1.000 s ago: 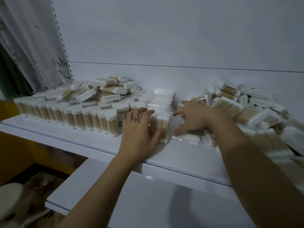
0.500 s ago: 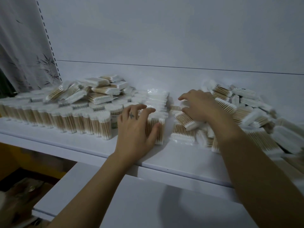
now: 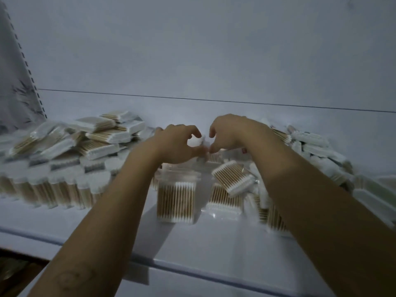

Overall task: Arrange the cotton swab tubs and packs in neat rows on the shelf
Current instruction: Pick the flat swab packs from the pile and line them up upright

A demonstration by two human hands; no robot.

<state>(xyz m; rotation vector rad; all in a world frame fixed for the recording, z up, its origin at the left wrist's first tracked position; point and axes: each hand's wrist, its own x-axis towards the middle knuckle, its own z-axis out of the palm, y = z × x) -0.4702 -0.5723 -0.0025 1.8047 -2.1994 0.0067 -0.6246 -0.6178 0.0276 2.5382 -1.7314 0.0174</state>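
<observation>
1. One mark of writing: a small red patch [image 3: 244, 150] on a pack just behind the right wrist, too blurred to read. No other label is legible.
2. Left hand [image 3: 177, 144]: reached to the back of the shelf [image 3: 192, 249], thumb and forefinger curved into a narrow C, other fingers curled.
3. Right hand [image 3: 231, 133]: mirrors it, thumb and forefinger curved in a narrow C, tips almost meeting those of the left.
4. Clear pack [image 3: 204, 140]: a pale, blurred item between the two sets of fingertips. I cannot tell whether either hand grips it.
5. Upright pack [image 3: 176, 200]: stands on end under the left forearm, in front of both hands.
6. Tilted pack [image 3: 233, 179]: leans on a flat pack [image 3: 225, 202], between the forearms.
7. Row of tubs [image 3: 53, 189]: upright along the left, blurred, well apart from the hands.
8. Left heap [image 3: 100, 138]: loose packs piled on and behind the tubs.
9. Right heap [image 3: 310, 151]: loose packs beyond the right forearm.
</observation>
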